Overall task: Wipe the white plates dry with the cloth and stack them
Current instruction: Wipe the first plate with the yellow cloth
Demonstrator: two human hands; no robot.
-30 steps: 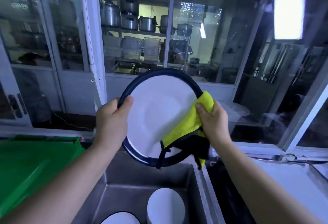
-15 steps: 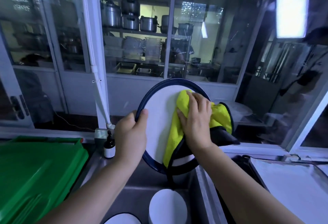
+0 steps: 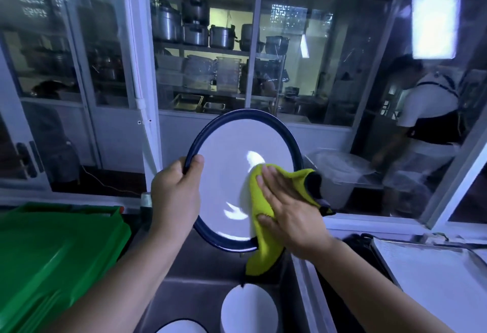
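A white oval plate with a dark blue rim [image 3: 229, 164] stands upright above the sink. My left hand [image 3: 176, 195] grips its left rim, thumb over the edge. My right hand [image 3: 287, 201] presses a yellow cloth with black trim [image 3: 259, 248] flat against the plate's lower right face, fingers straight. The cloth's tail hangs below the plate. Two more white plates [image 3: 249, 309] [image 3: 181, 327] lie in the steel sink [image 3: 195, 290] below.
A green plastic crate [image 3: 52, 253] sits at the left. A metal tray [image 3: 434, 277] lies on the counter at the right. Glass windows stand right behind the sink; a person in an apron [image 3: 427, 127] works beyond them.
My right hand slid the cloth from the plate's middle down to its lower right. The plate's upper face is now uncovered. My left hand keeps its grip on the rim.
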